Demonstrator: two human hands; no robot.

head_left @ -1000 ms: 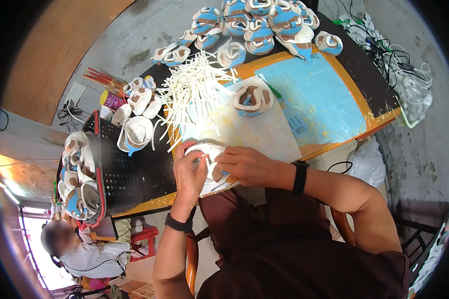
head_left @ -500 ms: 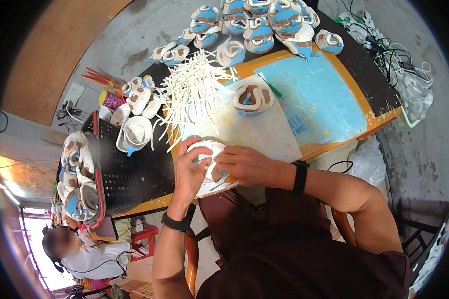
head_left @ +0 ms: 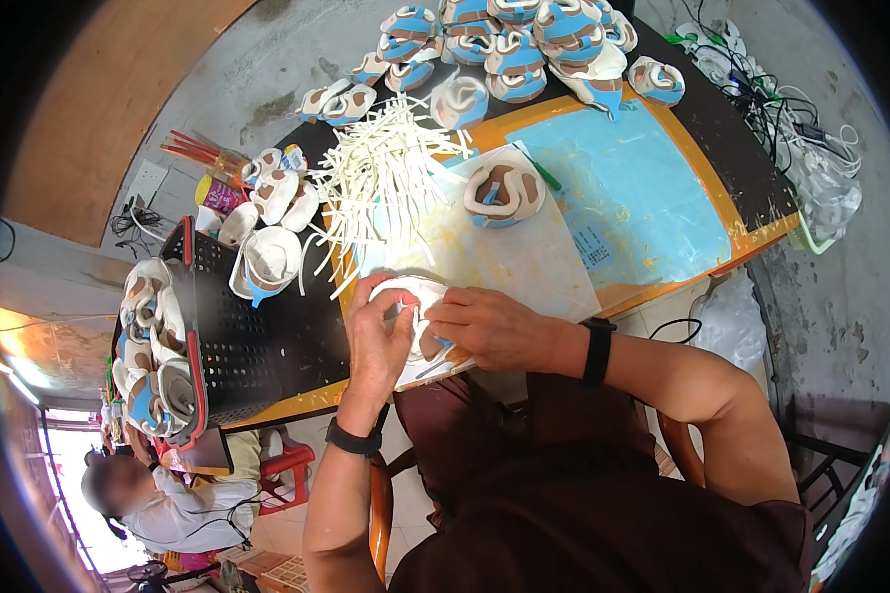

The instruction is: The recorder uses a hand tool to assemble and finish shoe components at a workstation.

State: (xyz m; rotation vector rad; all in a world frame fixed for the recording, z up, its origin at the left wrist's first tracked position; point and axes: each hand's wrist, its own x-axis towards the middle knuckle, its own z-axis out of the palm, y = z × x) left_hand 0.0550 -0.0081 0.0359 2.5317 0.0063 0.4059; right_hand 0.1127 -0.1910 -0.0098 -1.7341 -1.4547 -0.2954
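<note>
At the table's near edge my left hand (head_left: 374,328) grips a white, brown and blue padded piece, which looks like a shoe upper (head_left: 421,289). Its thumb and fingers are curled over the piece's white rim. From the other side my right hand (head_left: 489,324) pinches the same shoe upper, fingertips pressed together; anything small between them is hidden. Beyond my hands, a second shoe upper (head_left: 504,194) rests curled on a pale sheet (head_left: 524,262). A heap of thin white strips (head_left: 386,178) lies to the left of that sheet.
More shoe uppers are piled (head_left: 514,59) along the table's back. A black basket (head_left: 232,336) with red trim stands at left, beside further uppers (head_left: 153,346). A green pen-like tool (head_left: 547,176) lies by the blue sheet (head_left: 633,188). Another person (head_left: 168,509) sits at lower left.
My left fingers have shifted slightly on the white rim, the thumb bending inward. My right hand has stayed almost still. The person at lower left has moved an arm.
</note>
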